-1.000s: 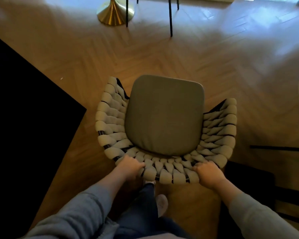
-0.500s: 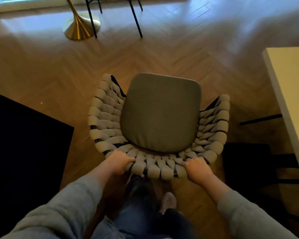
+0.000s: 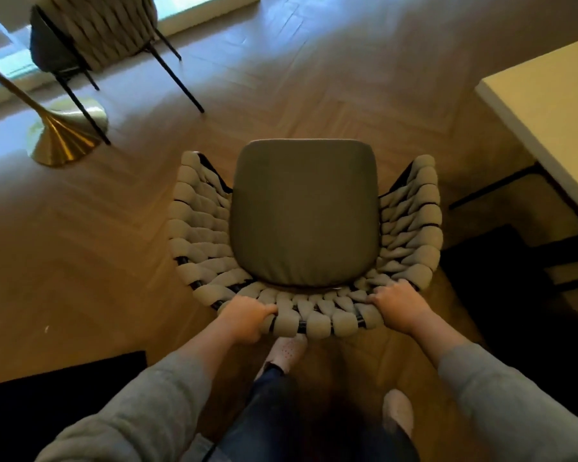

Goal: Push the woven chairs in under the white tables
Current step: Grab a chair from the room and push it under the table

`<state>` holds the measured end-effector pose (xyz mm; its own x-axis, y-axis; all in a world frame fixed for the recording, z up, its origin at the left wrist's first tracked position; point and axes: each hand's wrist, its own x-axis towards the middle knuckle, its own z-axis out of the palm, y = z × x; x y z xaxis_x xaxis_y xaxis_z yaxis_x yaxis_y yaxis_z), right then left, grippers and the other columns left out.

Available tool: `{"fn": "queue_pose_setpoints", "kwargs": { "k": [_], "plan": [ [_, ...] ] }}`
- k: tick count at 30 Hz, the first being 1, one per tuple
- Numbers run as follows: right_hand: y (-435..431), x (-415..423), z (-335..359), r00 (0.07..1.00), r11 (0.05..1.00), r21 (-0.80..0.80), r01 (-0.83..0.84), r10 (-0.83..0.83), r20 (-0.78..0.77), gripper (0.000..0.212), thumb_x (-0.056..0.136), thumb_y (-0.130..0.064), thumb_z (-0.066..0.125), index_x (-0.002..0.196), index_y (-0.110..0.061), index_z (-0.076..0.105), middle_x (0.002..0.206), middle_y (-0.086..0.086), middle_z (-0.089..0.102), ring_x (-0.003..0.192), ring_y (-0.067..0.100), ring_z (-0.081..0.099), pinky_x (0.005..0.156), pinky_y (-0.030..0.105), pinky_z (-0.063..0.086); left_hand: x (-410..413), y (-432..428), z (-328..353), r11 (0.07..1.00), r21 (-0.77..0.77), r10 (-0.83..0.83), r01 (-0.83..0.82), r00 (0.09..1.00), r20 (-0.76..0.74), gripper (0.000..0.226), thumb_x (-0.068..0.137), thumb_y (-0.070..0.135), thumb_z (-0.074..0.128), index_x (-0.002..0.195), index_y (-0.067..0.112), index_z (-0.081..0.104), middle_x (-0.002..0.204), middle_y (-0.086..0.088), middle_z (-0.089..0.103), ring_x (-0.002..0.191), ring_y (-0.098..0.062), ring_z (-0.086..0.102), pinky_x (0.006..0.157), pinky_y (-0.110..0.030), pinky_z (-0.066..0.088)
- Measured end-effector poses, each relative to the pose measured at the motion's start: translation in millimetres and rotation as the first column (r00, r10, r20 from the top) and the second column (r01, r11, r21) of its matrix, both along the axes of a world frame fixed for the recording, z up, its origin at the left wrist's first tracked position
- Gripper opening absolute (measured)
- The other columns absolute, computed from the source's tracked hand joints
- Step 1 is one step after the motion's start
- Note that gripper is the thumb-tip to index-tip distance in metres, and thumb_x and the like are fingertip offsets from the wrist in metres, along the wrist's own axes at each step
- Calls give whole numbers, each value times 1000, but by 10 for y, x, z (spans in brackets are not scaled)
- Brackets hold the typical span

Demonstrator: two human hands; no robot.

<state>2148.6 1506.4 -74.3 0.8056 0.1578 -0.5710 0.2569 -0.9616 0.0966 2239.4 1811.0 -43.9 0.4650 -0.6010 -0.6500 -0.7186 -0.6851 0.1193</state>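
A woven chair [image 3: 306, 215] with a grey seat cushion and a curved back of thick beige cords stands on the wooden floor right in front of me. My left hand [image 3: 246, 320] grips the top rim of its back on the left. My right hand [image 3: 399, 306] grips the same rim on the right. A white table [image 3: 551, 121] shows at the right edge, with its black frame below; the chair stands apart from it, to its left.
A second woven chair [image 3: 104, 28] on thin black legs stands at the far left. A brass cone-shaped base [image 3: 64, 138] with a slanted pole sits beside it. Dark rugs [image 3: 514, 295] lie at the right and at the lower left. My feet are under the chair's back.
The view has turned right and forward: the white table has come further into sight, and the second chair and brass base now show at the far left. Both hands keep their grip on the back.
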Motion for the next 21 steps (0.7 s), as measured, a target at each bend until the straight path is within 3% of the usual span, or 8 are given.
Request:
{"fn": "queue_pose_setpoints", "kwargs": {
  "k": [3,9,16,21],
  "plan": [
    [136,147,3,998,998,-5,62,-61,16,29,97,-24,46,121,-30,61,108,-5,64,101,16,58,75,31,35,233,97,-33,998,-37,-58,59,998,13,47,89,27,60,134,30,45,105,3,65,93,-16,63,77,-27,46],
    [264,94,70,990,990,-23,141,-141,-15,29,98,-23,44,119,-32,63,112,-7,65,109,17,56,86,34,41,275,181,-87,993,-75,-87,86,996,-11,44,88,26,60,130,29,47,104,3,66,94,-16,63,85,-33,53],
    [712,-562,62,942,944,-11,331,-331,-58,32,97,-20,48,124,-31,61,116,-6,64,116,19,53,92,38,42,108,383,-93,957,-46,-287,287,958,12,46,93,25,57,137,27,43,112,-1,65,100,-18,63,89,-35,53],
    [1206,-1099,75,879,879,24,476,-474,-53,35,96,-19,51,129,-29,58,124,-3,62,126,20,46,94,40,41,3,590,-89,907,-50,-417,417,909,15,41,90,27,60,130,28,49,113,1,65,101,-17,63,89,-33,52]
  ]
}}
